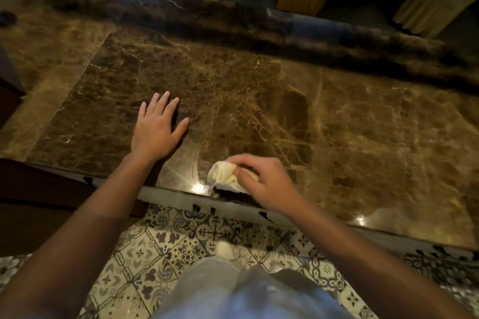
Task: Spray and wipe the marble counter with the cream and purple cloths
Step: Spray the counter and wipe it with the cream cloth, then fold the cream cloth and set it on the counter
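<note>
Our right hand (261, 184) had its fingers curled closed around the soft, light, bunched cream cloth (225, 176), pressed near the front edge of the brown veined marble counter (337, 124). Our left hand (155, 132) lay flat, fingers spread, holding nothing.

The marble counter (259, 101) is dark brown, veined all over in gold and tan, with paler tan slabs at its left end. Near its front edge sits a cream cloth (225, 176). Below that edge the floor tiles (166, 246) are off-white with ornate dark floral and cross motifs
</note>
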The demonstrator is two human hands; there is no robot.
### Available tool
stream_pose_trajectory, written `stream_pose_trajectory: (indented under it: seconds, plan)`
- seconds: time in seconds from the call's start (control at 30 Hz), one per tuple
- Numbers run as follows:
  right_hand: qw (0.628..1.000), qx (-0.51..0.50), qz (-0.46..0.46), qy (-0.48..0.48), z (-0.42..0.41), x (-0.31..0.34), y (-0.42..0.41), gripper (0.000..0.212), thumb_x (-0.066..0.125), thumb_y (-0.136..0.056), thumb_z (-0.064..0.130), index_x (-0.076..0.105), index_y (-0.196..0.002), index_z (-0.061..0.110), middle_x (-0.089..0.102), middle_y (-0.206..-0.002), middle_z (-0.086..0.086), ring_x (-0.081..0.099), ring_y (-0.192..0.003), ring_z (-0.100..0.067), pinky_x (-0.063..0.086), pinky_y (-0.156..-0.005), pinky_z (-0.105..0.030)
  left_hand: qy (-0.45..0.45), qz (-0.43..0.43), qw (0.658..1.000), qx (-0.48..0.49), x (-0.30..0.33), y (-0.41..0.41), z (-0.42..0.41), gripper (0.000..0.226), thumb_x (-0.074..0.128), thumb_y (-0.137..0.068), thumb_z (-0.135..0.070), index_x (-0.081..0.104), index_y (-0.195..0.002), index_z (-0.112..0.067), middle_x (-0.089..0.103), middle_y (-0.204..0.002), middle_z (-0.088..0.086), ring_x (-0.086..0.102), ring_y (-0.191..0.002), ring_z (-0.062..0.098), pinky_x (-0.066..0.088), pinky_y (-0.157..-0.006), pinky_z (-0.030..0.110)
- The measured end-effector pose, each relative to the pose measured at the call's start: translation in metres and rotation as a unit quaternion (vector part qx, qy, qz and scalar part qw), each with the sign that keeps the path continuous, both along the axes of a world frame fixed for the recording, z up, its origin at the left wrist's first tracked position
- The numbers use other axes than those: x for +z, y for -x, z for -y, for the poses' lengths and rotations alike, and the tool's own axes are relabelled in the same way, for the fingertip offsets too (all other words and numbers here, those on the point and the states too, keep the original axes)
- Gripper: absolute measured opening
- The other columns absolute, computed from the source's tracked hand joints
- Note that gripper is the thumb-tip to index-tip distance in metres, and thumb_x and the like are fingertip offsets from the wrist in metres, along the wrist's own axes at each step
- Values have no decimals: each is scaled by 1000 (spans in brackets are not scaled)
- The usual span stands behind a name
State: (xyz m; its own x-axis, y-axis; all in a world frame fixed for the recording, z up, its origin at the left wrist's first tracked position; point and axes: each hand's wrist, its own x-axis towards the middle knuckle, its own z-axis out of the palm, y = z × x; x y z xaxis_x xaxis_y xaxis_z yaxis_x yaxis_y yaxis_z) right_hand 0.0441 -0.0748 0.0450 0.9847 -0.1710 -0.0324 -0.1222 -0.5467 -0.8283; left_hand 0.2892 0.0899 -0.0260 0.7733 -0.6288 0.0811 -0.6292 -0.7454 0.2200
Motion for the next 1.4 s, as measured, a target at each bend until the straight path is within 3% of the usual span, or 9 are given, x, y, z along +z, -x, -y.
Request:
stream_pose_trajectory:
  seconds: [0.13, 0.23, 0.37, 0.5, 0.73, 0.93, 1.07, 1.23, 1.4]
  plan:
    - [994, -79, 68, 25, 20, 16, 4, 28, 61, -97, 10, 74, -121, 17, 79, -99, 3, 71, -80, -12, 56, -67, -35, 58, -22, 998, 17, 11, 13, 1, 48, 52, -99, -39, 56, -139, -12, 53, -149, 15, 42, -143, 32, 29, -118, 47]
    - [979, -64, 161, 105, 29, 32, 0, 28, 63, -96, 4, 74, -121, 10, 77, -111, 1, 71, -98, -8, 57, -82, -26, 217, -101, 968, 74, 44, 51, 1, 44, 43, -102, -42, 76, -91, -15, 76, -87, 7, 70, -83, 23, 53, -81, 38]
    - [948, 23, 257, 188, 31, 44, -5, 24, 63, -97, 5, 74, -119, 3, 75, -119, -9, 70, -111, -20, 55, -94, -37, 307, -582, 750, 73, 99, 114, 23, 90, 19, -96, -70, 74, -86, 0, 74, -70, 16, 66, -56, 23, 44, -54, 32]
    - [935, 88, 264, 218, 24, 46, 2, 24, 66, -96, 7, 75, -118, 6, 71, -130, -9, 62, -128, -27, 50, -105, -44, 412, -693, 591, 37, 114, 136, 36, 74, 43, -92, -69, 64, -129, -8, 69, -115, 23, 68, -99, 32, 53, -88, 46]
    - [970, -116, 210, -27, 21, 50, 48, 40, 63, -96, 15, 60, -136, 16, 60, -144, -7, 54, -138, -18, 51, -106, -48, 432, -641, 634, 17, 125, 156, 47, 36, 55, -99, -35, 71, -117, -8, 76, -108, 15, 73, -98, 25, 58, -85, 37]
    - [881, -319, -110, -331, 40, 34, 62, 74, 43, -81, 86, 65, -131, 37, 67, -137, -1, 60, -127, -19, 42, -113, -53, 491, -649, 581, -14, 140, 172, 59, 34, 54, -89, -36, 80, -104, -18, 79, -105, 9, 75, -98, 20, 61, -79, 32]
    - [802, -234, -10, -549, 37, 28, 72, 94, 40, -80, 82, 50, -148, 18, 62, -140, -22, 59, -130, -42, 46, -109, -57, 484, -629, 607, -45, 141, 185, 66, 44, 77, -74, -49, 77, -107, -20, 78, -109, 10, 75, -101, 23, 62, -80, 34]
    - [833, -313, 73, -450, 46, 50, 93, 54, 81, -73, 49, 74, -116, 17, 79, -112, -8, 74, -108, -26, 59, -88, -38, 450, -639, 621, -59, 129, 192, 69, 19, 78, -82, -32, 81, -99, -26, 80, -102, 6, 76, -96, 21, 61, -74, 30]
    - [884, -303, 126, -333, 66, 76, 127, 17, 78, -77, 15, 81, -94, 19, 80, -93, -3, 76, -91, -22, 60, -77, -35, 363, -658, 651, -104, 132, 207, 87, 60, 83, -68, -49, 71, -111, -9, 80, -89, 2, 75, -76, 10, 58, -60, 19]
